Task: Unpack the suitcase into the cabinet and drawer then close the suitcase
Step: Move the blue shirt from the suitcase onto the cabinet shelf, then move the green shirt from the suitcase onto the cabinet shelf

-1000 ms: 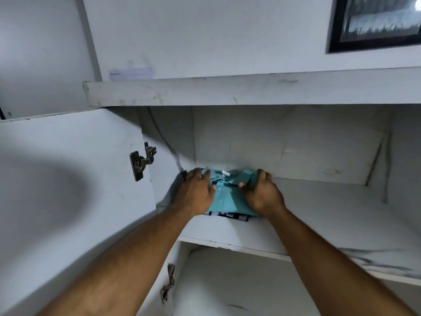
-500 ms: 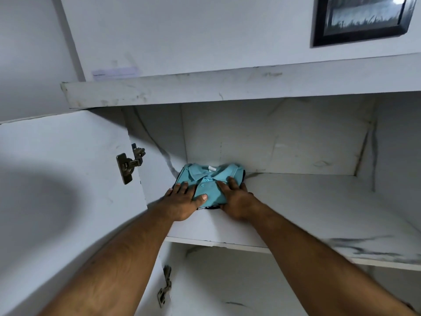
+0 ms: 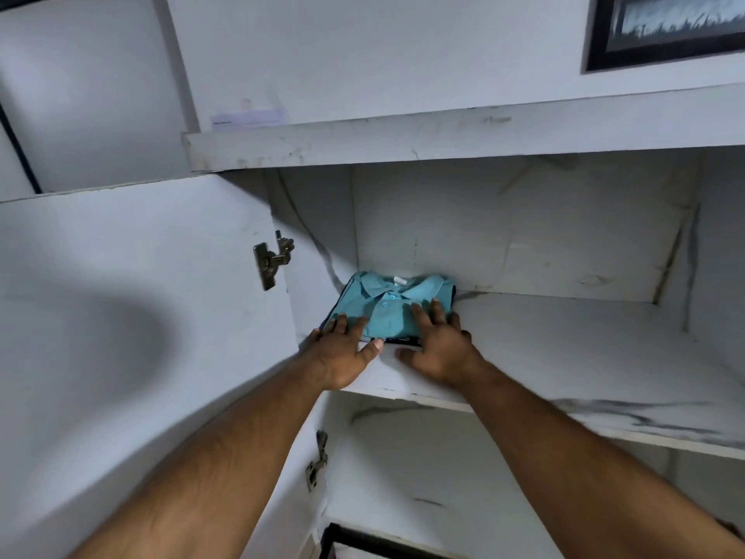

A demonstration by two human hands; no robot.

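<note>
While both arms reach up into the open cabinet (image 3: 524,236), a folded teal polo shirt (image 3: 387,312) sits on the upper shelf (image 3: 584,357), tucked into the back left corner where the side wall meets the rear panel. It's lying on top of another folded garment (image 3: 397,340), dark with a pale striped edge, that only peeks out along the front, so can't say much about that one.

Left hand (image 3: 342,353) is flat with fingers spread out straight, fingertips resting on the front left edge of the shirt, thumb pointing in toward the middle. Right hand (image 3: 437,344) is also flat and loose, fingers stretched over the front right part of the shirt, palm down near the shelf. Neither one is actually gripping anything, just resting on the fabric.

Cabinet door (image 3: 141,316) is swung wide on the left, with a metal hinge (image 3: 272,260) up top and a lower hinge (image 3: 318,461) below. Framed picture (image 3: 665,26) hangs on the wall up in the right corner. Suitcase isn't in view
</note>
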